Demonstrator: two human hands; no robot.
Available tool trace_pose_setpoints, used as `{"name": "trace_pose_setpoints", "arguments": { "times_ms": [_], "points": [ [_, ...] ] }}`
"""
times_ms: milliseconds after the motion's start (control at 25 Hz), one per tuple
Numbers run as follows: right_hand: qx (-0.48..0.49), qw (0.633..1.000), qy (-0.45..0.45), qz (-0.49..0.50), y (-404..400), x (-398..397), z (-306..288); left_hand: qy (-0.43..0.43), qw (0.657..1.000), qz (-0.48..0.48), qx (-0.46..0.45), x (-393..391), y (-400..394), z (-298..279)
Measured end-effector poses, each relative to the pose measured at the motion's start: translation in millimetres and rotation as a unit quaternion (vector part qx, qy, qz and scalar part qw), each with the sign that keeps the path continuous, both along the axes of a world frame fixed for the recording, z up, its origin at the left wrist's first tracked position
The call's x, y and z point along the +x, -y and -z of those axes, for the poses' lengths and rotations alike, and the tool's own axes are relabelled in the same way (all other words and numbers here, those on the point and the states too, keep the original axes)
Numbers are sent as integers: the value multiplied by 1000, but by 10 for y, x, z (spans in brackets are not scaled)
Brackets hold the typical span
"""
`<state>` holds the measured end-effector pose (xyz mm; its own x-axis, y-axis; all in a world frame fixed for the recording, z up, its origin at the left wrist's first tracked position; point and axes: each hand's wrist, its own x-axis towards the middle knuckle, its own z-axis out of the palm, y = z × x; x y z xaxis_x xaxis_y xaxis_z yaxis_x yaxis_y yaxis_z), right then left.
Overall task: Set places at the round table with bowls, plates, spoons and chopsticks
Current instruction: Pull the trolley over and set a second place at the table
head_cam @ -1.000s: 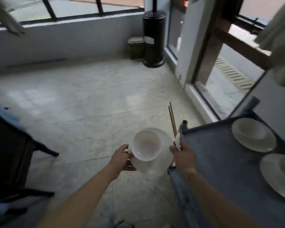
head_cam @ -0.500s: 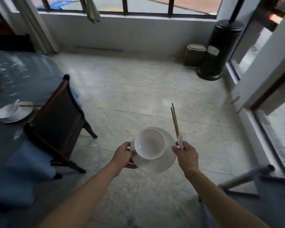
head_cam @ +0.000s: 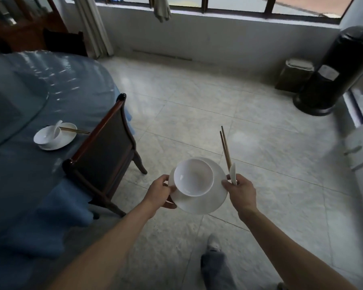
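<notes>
A white bowl sits on a white plate, and both are carried in the air above the tiled floor, in front of the person. The left hand pinches the plate's left rim, thumb on top beside the bowl and fingers underneath, its grip clenched on the plate. The right hand touches the plate's right rim, and its grip is closed around a pair of brown chopsticks and a white spoon, which all stick up and away from the fist.

To the left stands the round desk under a blue cloth, with a dark wooden chair pushed against its edge. One place is already laid there: a plate bearing a bowl with a spoon in it, and chopsticks lying across the plate's far rim. A tall black heater stands in the far right corner, beside a small brown bin.
</notes>
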<state>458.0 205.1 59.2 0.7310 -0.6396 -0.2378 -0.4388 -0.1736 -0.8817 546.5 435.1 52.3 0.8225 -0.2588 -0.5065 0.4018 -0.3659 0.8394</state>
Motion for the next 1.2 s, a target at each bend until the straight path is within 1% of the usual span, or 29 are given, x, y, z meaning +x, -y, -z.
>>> {"name": "trace_pose_setpoints", "arguments": {
  "times_ms": [360, 600, 880, 1200],
  "points": [
    [-17, 996, -6, -92, 708, 1633, 56, 28, 998, -40, 44, 1282, 541, 56],
    [-23, 989, -3, -146, 1194, 2690, -24, 27, 996, -73, 36, 2127, 937, 13],
    [-11, 988, -12, -154, 1395, 3827, -53, 40, 995, -77, 46, 3227, 1133, 21],
    [-11, 989, -24, -144, 1341, 5535, -25, 63, 994, -71, 48, 4900, 1077, 92]
  ]
}}
